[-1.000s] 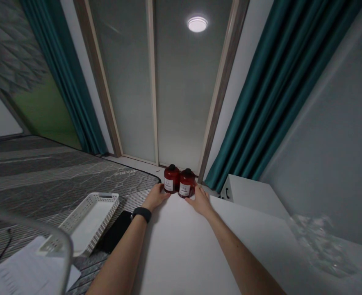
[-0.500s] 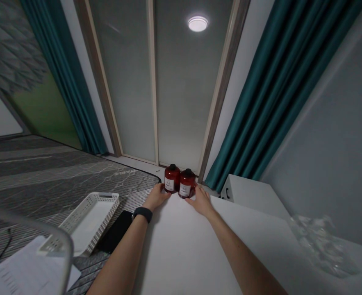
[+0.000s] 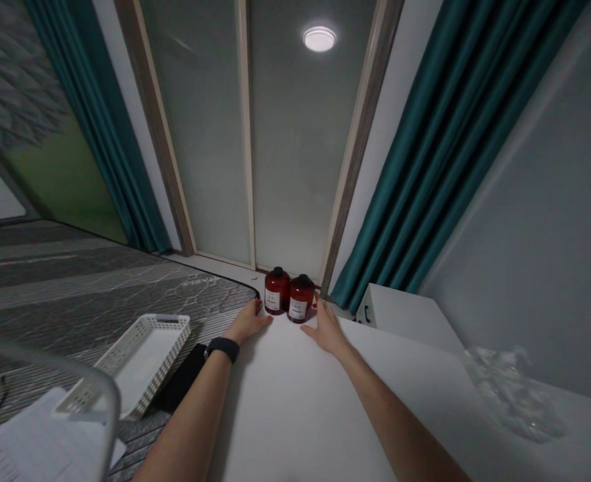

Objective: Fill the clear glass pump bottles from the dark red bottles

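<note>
Both hands' fingers (image 3: 321, 306) stand parted, the left hand (image 3: 246, 323) and right hand (image 3: 327, 329) flanking two round, translucent dark-red bottles (image 3: 277, 292) with black caps, upright at the white bench's (image 3: 300, 395) far end. Probably smooth, slippery, weighty; best held round their bodies.

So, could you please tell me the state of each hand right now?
Left hand: open, beside the left red bottle.
Right hand: open, beside the right red bottle; contact unclear.

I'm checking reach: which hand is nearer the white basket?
Left. The left hand is right of the white basket, beside the left red bottle; the right hand is farther right, beside the right red bottle.
</note>
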### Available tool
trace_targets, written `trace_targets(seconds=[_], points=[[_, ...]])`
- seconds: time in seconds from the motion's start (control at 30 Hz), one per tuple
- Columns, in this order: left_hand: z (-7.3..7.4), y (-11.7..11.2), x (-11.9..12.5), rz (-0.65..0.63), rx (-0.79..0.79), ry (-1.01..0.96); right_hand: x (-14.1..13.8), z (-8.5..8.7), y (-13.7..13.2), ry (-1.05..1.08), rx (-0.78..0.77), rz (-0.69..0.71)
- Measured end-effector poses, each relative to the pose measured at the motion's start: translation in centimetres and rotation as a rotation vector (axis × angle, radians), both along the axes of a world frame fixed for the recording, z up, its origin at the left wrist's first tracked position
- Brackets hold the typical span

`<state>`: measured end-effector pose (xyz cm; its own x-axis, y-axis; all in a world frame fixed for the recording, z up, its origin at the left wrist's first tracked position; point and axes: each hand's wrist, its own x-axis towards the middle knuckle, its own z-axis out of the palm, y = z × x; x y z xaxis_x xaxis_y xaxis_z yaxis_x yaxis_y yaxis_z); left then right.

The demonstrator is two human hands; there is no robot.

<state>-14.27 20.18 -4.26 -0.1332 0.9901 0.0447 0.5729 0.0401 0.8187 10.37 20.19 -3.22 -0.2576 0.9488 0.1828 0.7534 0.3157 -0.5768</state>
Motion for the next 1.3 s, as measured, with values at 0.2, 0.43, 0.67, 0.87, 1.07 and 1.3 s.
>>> trace_targets(seconds=[0.2,0.43,0.67,0.87,1.07,1.3], points=[[1.7,-1.3,-0.3,-0.004,-0.011,0.065,1.3,0.6,-0.9,0.011,-0.013,-0.014],[5.0,-3.8,-0.1,-0.064,0.072,0.135,1.8,1.8,-2.5,0.044,-0.022,-0.011],[6.9,-5.9,4.5,-0.234,0.137,0.117,3.5,3.1,-5.1,0.04,-0.021,0.013],[6.8,-7.8,9.9,-0.431,0.167,0.12,7.0,4.2,-8.3,0.001,-0.03,-0.009],[7.8,-11.3,13.5,-0.652,0.21,0.121,10.3,4.2,-12.7,-0.02,-0.031,-0.024],[7.7,-14.8,15.9,-0.811,0.286,0.108,12.3,3.2,-17.9,0.005,0.027,0.006]])
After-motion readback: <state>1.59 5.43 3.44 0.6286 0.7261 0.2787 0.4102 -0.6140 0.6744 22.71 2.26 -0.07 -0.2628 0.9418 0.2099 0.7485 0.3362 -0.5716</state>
